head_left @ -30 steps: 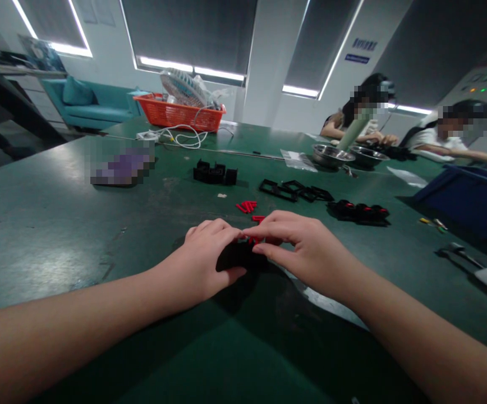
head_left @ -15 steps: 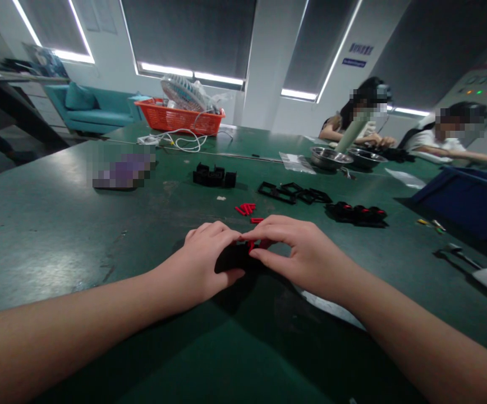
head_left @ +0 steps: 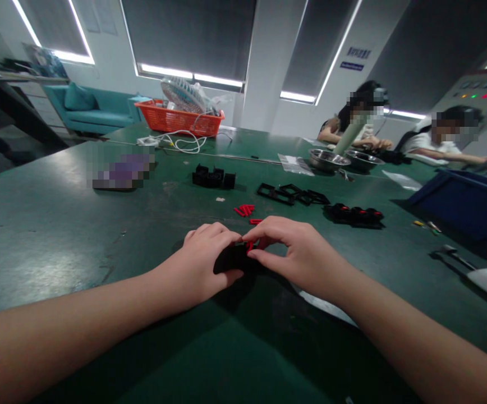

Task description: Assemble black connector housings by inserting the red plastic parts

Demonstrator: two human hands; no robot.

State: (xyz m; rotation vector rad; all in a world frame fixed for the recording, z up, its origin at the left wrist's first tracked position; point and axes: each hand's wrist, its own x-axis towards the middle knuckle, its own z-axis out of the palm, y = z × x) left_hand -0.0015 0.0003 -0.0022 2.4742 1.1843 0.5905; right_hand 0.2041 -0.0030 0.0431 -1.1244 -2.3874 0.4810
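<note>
My left hand (head_left: 205, 255) is closed around a black plastic part (head_left: 230, 258) on the table, its thumb on the near side and fingers over the far side. Thumb and forefinger of my right hand (head_left: 288, 244) pinch a small red piece (head_left: 249, 247) at the black part's right end. Most of the black part is dark and covered by the hands. Just beyond my right fingertips lies a red strip (head_left: 256, 221). Behind it is a little pile of red pieces (head_left: 244, 210).
Beyond the hands are a black housing (head_left: 213, 177), black frames (head_left: 292, 193) and a black assembly with red inserts (head_left: 354, 216). A blue bin (head_left: 466, 196), metal bowls (head_left: 330, 160), a phone-like purple object (head_left: 123, 171) and an orange basket (head_left: 180, 119) surround them. Two people sit at the far right.
The red piece in my right fingers sits lower against the black part than a second ago. The right hand has shifted slightly left and down; the left hand stays nearly still.
</note>
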